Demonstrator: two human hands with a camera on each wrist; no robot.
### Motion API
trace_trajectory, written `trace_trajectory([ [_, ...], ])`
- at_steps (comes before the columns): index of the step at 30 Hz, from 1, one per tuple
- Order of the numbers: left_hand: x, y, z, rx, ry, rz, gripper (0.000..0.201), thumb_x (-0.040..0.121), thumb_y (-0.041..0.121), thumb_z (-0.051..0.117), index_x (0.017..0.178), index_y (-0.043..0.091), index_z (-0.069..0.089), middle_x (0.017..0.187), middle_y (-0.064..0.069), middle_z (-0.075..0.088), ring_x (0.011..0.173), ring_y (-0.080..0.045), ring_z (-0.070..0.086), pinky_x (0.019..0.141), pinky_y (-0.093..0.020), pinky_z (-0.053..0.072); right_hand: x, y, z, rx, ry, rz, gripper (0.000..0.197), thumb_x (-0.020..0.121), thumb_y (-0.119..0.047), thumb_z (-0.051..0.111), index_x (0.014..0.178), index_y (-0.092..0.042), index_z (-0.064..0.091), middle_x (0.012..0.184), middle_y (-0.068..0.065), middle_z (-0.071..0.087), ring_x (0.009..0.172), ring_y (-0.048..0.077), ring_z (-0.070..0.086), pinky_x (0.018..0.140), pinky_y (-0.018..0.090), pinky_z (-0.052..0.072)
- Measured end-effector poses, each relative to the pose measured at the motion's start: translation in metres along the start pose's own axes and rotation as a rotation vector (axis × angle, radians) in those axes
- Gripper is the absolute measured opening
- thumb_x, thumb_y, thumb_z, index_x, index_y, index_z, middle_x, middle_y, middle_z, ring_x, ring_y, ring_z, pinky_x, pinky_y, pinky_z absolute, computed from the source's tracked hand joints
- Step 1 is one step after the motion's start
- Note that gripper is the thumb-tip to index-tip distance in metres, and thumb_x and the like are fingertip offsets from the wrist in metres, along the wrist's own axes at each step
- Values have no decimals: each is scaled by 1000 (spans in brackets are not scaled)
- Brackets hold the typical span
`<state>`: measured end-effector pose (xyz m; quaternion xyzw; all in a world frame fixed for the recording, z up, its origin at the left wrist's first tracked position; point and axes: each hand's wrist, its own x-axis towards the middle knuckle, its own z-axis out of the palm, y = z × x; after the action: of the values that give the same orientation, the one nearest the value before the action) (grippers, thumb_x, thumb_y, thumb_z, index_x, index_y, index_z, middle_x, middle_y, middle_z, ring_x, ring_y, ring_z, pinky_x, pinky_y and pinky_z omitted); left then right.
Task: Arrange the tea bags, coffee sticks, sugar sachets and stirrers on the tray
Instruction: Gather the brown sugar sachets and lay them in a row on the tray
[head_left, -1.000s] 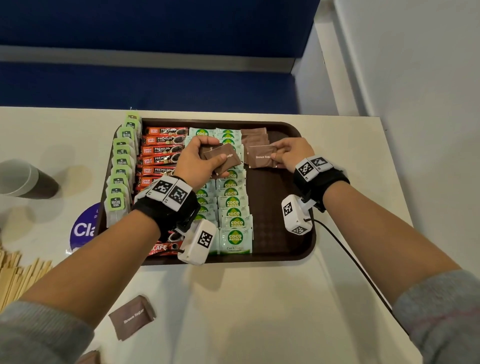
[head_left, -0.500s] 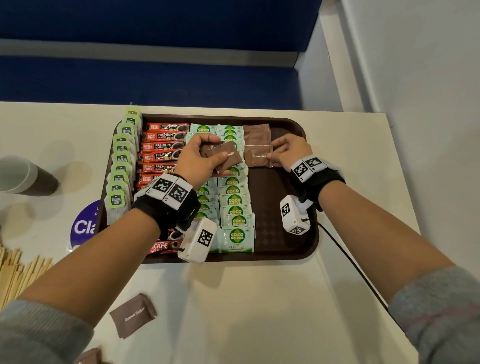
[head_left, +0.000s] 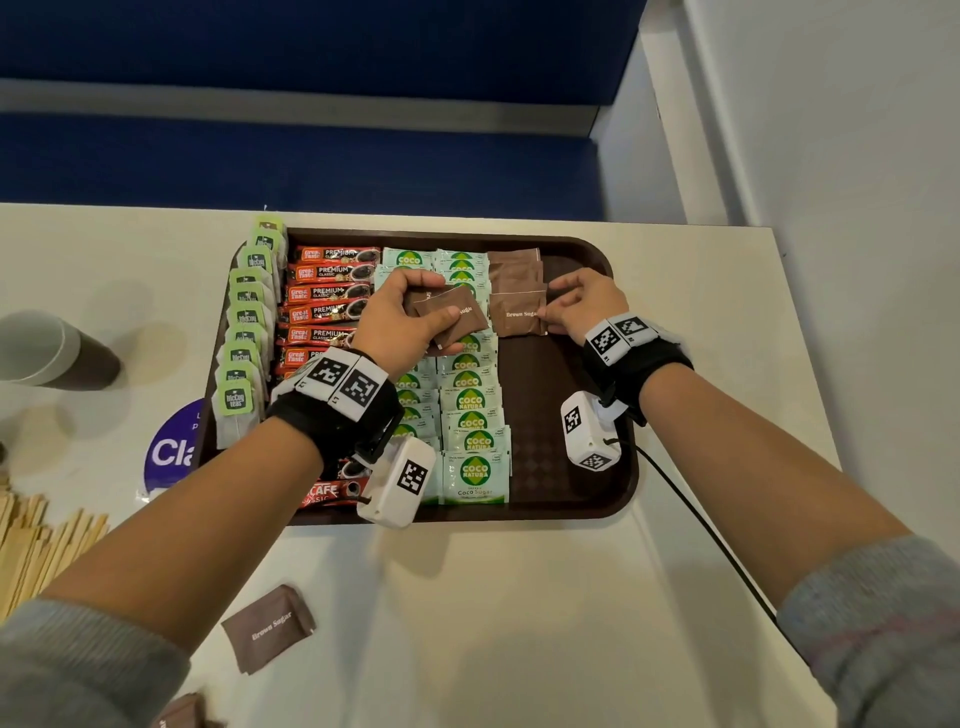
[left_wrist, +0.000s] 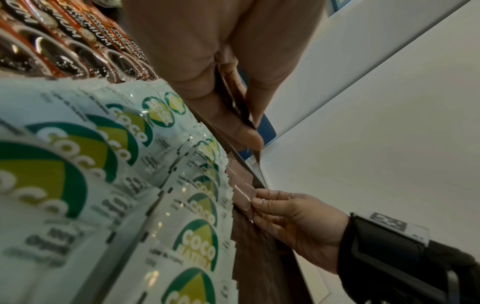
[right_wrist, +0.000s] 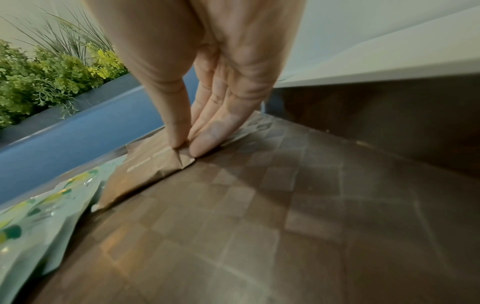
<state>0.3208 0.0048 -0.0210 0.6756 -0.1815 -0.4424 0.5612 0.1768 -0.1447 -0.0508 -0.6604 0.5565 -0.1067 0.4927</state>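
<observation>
Two brown sugar sachets (head_left: 451, 317) are gripped in the raised left hand (head_left: 400, 319); another brown sachet (head_left: 519, 314) is pinched at its edge on the tray (head_left: 582, 364) by the lowered right hand (head_left: 587, 306).

The left forearm and wrist camera (head_left: 397, 480) covered the near ends of the coffee sticks (head_left: 332, 291) and part of one column of green sugar sachets (head_left: 470, 400). The left hand (head_left: 410, 322) held several brown sachets (head_left: 452, 314); their exact number could not be determined. The tray (head_left: 597, 499) hid most of a purple sticker (head_left: 171, 452), leaving only "Cla" legible. The stirrers (head_left: 36, 545) and a cup (head_left: 49, 351) were cut off at the left edge of the head view. A brown packet (head_left: 182, 714) was cut off at the bottom edge. In the left wrist view, the nearest green sachets were blurred.
</observation>
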Motion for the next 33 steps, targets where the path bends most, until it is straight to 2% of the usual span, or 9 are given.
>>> trace_trajectory([
  [5, 0, -1, -1, -8, -6, -9, 29, 85, -6, 62, 93, 20, 51, 101, -5, 57, 82, -19, 65, 53, -28, 59, 0, -2, -1, -42, 13, -18, 32, 79, -4, 72, 108, -7, 58, 82, 7, 68, 81, 21, 68, 79, 34, 58],
  [10, -3, 2, 0, -5, -24, 12, 32, 82, -5, 66, 93, 21, 51, 102, -5, 57, 81, -18, 65, 53, -28, 59, -6, -11, -2, -122, 56, -136, 25, 79, -28, 73, 99, -21, 59, 78, -4, 64, 82, 17, 67, 82, 34, 55],
  [14, -4, 3, 1, 26, -31, 52, 37, 77, -2, 72, 95, 23, 52, 103, -6, 57, 91, -23, 64, 60, -37, 60, -29, -36, 3, -48, -244, -225, 21, 84, -37, 66, 95, -19, 62, 84, -2, 65, 71, 6, 65, 63, 19, 55],
  [17, -7, 4, 0, 129, -22, 109, 40, 73, 7, 78, 95, 29, 53, 109, -7, 59, 98, -24, 62, 72, -41, 59, -37, -45, 9, -66, -405, -232, 23, 84, -34, 67, 97, -15, 66, 81, -3, 65, 74, 8, 64, 63, 18, 56],
  [19, -10, 4, 0, 116, -20, 113, 36, 76, 7, 76, 94, 28, 53, 106, -4, 58, 95, -21, 62, 69, -36, 60, -37, -46, 9, -22, -427, -223, 18, 85, -25, 67, 97, -13, 65, 80, -1, 66, 73, 8, 64, 61, 18, 55],
  [23, -12, 5, 0, -9, -38, 45, 24, 88, 0, 61, 92, 22, 52, 108, -8, 55, 86, -23, 65, 57, -31, 60, -37, -47, 1, 5, -404, -264, 17, 83, -14, 69, 100, -15, 64, 77, -2, 65, 67, 2, 64, 59, 15, 52],
  [26, -12, 4, 1, -22, -30, 43, 25, 89, -3, 58, 91, 21, 52, 106, -6, 54, 82, -21, 65, 54, -29, 59, -37, -44, -6, 59, -394, -261, 26, 81, -5, 70, 101, -19, 64, 82, -2, 65, 78, 6, 66, 64, 19, 55],
  [30, -11, 4, 2, -11, -8, 41, 25, 90, -2, 58, 90, 22, 51, 109, -7, 54, 85, -21, 65, 55, -30, 59, -29, -38, -16, 71, -261, -270, 26, 80, -2, 69, 98, -20, 65, 79, -2, 64, 83, 11, 66, 76, 25, 57],
  [33, -8, 2, 0, 6, 20, 12, 26, 90, -3, 57, 90, 22, 52, 115, -10, 51, 92, -26, 63, 55, -30, 59, -19, -30, -22, 114, -154, -189, 23, 83, 3, 65, 99, -13, 64, 78, 2, 62, 83, 18, 65, 72, 24, 58],
])
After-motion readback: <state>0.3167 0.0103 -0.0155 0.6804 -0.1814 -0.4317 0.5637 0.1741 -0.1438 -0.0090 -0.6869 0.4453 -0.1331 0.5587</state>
